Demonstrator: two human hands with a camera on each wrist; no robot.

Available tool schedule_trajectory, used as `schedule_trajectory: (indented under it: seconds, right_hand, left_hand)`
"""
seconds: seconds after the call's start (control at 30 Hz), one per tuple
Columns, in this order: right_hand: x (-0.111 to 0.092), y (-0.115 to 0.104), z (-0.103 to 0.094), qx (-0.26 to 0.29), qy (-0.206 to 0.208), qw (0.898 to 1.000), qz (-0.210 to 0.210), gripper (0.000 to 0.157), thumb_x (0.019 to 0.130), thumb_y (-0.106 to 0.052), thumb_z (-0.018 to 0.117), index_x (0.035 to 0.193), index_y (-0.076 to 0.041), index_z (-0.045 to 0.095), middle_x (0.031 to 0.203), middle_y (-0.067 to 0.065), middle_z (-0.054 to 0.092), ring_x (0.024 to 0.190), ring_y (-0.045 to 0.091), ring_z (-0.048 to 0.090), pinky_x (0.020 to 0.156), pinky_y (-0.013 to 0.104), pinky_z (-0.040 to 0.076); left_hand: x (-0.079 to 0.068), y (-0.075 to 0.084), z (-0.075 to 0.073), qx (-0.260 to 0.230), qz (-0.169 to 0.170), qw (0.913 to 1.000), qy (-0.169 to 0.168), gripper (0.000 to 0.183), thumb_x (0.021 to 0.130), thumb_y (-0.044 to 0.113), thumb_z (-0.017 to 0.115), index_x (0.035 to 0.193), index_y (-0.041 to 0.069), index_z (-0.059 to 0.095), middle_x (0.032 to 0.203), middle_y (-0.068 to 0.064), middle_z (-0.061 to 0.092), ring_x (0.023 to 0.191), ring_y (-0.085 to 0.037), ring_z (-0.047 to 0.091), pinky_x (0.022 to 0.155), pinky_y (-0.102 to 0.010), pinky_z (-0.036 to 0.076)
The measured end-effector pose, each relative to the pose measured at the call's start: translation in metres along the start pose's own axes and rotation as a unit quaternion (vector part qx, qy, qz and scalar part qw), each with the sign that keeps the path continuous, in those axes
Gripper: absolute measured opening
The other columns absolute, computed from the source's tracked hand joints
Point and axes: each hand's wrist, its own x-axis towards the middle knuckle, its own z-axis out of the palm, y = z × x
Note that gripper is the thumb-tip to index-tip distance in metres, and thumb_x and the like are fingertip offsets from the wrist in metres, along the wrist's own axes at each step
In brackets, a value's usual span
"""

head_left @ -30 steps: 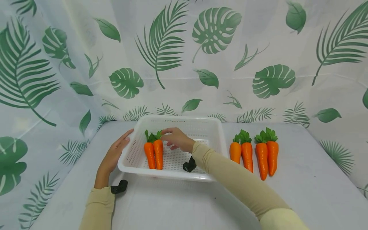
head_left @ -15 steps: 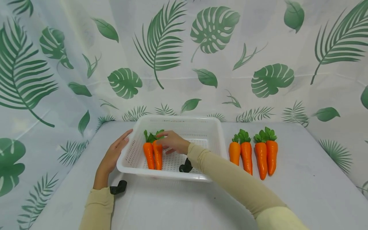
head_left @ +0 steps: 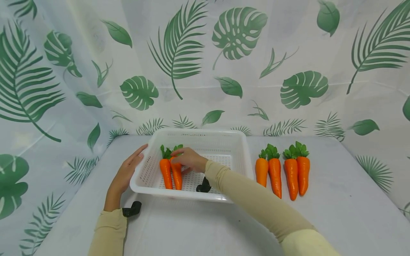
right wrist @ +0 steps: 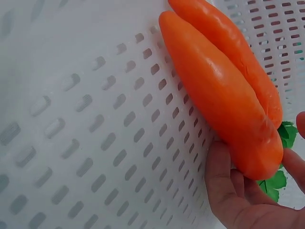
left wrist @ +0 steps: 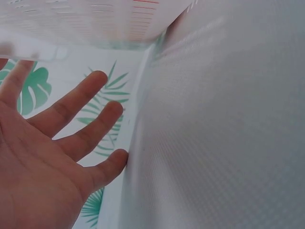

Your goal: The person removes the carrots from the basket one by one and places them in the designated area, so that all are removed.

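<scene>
Two orange carrots with green leafy tops lie side by side in a white plastic basket [head_left: 198, 196], near its left wall. My right hand [head_left: 191, 159] reaches into the basket and grips the right-hand carrot [head_left: 177, 176] near its leafy end. In the right wrist view, the thumb [right wrist: 220, 174] lies on one side of this carrot [right wrist: 224, 90] and fingers on the other. The left carrot [head_left: 165, 174] lies beside it, untouched by the hand. At the basket's left rim, my left hand [head_left: 125, 172] rests with fingers spread; the left wrist view shows these fingers [left wrist: 71, 105] straight.
Several more carrots lie on the white table right of the basket, in a near pair [head_left: 274, 174] and a farther pair [head_left: 303, 174]. A leaf-printed curtain [head_left: 198, 89] hangs behind and at the sides. Black wrist cameras sit on the left wrist [head_left: 132, 209] and right wrist [head_left: 203, 186].
My right hand has moved slightly left and down from the leaves onto the top of the right-hand carrot, which has shifted slightly rightward. The left hand has stayed at the rim.
</scene>
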Motion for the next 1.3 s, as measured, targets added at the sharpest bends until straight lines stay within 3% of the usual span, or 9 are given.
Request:
schedule_trajectory:
  seconds: [0.77, 1.3]
  right_hand:
    - [-0.0001, -0.0007, 0.0050, -0.038, 0.004, 0.999, -0.018, 0.038, 0.097, -0.001, 0.071, 0.135, 0.001, 0.068, 0.142, 0.019, 0.060, 0.109, 0.032, 0.063, 0.084, 0.051, 0.063]
    - [-0.0008, -0.0032, 0.0040, -0.067, 0.019, 0.997, -0.017, 0.034, 0.095, 0.000, 0.075, 0.128, 0.001, 0.065, 0.119, 0.013, 0.063, 0.096, 0.030, 0.062, 0.083, 0.049, 0.062]
  left_hand:
    - [-0.0006, -0.0007, 0.0008, -0.003, 0.000, 1.0000, 0.001, 0.059, 0.116, 0.048, 0.041, 0.171, 0.027, 0.033, 0.171, -0.009, 0.037, 0.135, -0.033, 0.052, 0.092, -0.025, 0.055]
    - [0.0002, -0.0023, 0.0005, 0.004, 0.002, 1.0000, 0.003, 0.060, 0.116, 0.049, 0.041, 0.171, 0.028, 0.033, 0.171, -0.010, 0.036, 0.135, -0.035, 0.051, 0.091, -0.025, 0.055]
